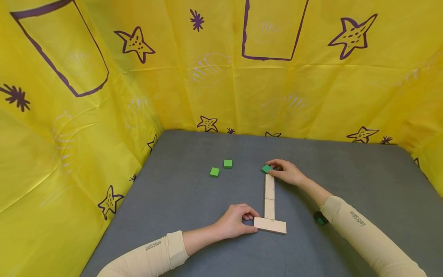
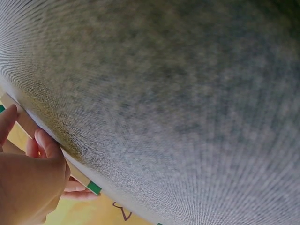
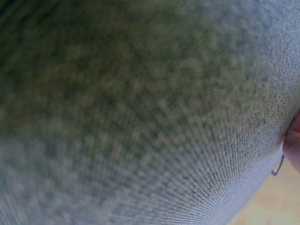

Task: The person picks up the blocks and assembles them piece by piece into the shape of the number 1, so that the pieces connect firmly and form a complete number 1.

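My right hand (image 1: 288,174) pinches a green square block (image 1: 267,169) at the far end of a line of wooden blocks. Two pale wooden blocks, the far one (image 1: 269,186) and the near one (image 1: 269,209), lie end to end. Across their near end lies a crosswise wooden block (image 1: 270,225). My left hand (image 1: 236,221) holds that block's left end between thumb and fingers. The left wrist view catches a hand (image 2: 35,176) beside the wood and a green block (image 2: 94,188). Only a sliver of the right hand (image 3: 293,140) shows in the right wrist view.
Two loose green blocks, one nearer (image 1: 214,172) and one farther (image 1: 227,164), lie left of the wooden line on the grey table (image 1: 180,200). A dark object (image 1: 320,218) sits beside the right forearm. Yellow printed cloth (image 1: 214,88) rises behind and at both sides.
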`<action>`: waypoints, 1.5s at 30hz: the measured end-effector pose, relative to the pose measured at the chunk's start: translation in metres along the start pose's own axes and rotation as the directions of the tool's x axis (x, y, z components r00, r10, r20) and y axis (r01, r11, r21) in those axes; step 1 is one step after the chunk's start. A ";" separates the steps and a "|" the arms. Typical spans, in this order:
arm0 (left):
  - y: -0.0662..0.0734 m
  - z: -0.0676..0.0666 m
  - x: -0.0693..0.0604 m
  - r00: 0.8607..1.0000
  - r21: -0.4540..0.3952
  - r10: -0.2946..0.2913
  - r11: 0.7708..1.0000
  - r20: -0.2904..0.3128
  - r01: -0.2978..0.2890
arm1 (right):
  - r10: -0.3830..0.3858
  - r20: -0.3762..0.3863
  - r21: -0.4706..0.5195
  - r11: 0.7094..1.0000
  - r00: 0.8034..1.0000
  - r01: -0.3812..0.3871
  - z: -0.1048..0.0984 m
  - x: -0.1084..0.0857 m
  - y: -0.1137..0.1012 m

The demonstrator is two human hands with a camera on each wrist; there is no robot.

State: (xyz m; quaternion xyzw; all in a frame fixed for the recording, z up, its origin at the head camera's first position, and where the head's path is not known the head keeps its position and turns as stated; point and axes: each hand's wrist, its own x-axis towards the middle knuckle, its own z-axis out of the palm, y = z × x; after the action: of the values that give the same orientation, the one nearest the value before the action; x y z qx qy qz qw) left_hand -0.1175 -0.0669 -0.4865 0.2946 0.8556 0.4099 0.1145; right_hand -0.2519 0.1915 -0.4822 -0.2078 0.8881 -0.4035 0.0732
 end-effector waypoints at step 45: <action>-0.011 -0.068 0.022 0.984 -0.121 -0.078 0.991 -0.160 0.059 | 0.018 0.023 0.004 1.000 1.000 -0.018 0.000 0.000 0.000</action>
State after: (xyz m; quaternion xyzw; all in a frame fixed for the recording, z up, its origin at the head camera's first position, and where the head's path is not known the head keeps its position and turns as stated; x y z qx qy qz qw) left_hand -0.1691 -0.1023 -0.4509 0.2230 0.8466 0.4775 0.0742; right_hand -0.2524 0.1916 -0.4823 -0.2044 0.8881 -0.4022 0.0875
